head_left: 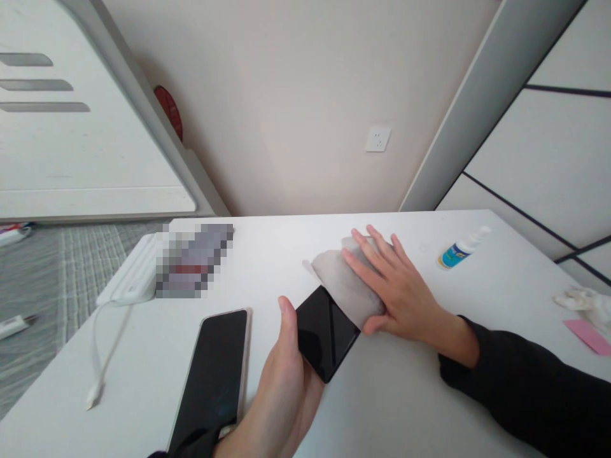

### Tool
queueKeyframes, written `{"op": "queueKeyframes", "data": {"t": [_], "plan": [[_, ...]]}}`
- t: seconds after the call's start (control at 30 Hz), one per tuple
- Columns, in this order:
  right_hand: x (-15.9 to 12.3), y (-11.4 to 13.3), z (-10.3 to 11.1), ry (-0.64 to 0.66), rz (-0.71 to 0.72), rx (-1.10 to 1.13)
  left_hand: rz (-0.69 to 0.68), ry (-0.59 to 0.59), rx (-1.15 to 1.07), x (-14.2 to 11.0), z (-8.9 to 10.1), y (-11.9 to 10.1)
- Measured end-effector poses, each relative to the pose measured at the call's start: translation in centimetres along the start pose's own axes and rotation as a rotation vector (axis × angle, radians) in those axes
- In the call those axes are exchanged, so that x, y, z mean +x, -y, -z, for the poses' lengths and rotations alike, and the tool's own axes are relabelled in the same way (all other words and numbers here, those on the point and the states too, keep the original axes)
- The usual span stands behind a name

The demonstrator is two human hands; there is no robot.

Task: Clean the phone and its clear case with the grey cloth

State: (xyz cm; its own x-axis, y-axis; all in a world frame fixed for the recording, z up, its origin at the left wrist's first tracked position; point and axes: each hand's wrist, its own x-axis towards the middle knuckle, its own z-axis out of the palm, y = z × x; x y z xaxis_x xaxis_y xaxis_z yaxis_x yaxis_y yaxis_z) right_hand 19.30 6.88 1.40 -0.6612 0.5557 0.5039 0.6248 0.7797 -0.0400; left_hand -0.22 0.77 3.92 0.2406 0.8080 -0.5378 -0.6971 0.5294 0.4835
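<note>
A black, glossy flat device point(321, 337), which looks like a phone, is gripped by my left hand point(289, 375), with the thumb along its left edge. My right hand point(391, 280) presses a thin grey cloth point(341, 286) over the far end of the device, its fingers spread across the cloth and the thumb at the near edge. Beneath the cloth, that end is hidden. Left of my left hand lies another phone point(214, 369), dark screen up, in a pale case; my sleeve covers its near end.
On the white desk point(396, 407), a spray bottle point(458, 249) lies at the right. Crumpled white tissue point(585, 302) and a pink slip point(588, 336) are by the right edge. A white cable point(98, 362), a white block point(131, 270) and a pixelated item point(195, 261) occupy the left.
</note>
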Motion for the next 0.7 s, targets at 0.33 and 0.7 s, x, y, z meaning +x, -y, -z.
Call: {"op": "queueKeyframes", "data": {"t": [0.33,0.7], "plan": [[-0.1,-0.1,-0.7,0.059,0.093,0.067,-0.056,-0.053,-0.044,0.0,-0.2,-0.4],[-0.5,-0.1,-1.3,0.037,0.098,0.226,-0.055,-0.052,-0.018,-0.2,-0.2,0.1]]}}
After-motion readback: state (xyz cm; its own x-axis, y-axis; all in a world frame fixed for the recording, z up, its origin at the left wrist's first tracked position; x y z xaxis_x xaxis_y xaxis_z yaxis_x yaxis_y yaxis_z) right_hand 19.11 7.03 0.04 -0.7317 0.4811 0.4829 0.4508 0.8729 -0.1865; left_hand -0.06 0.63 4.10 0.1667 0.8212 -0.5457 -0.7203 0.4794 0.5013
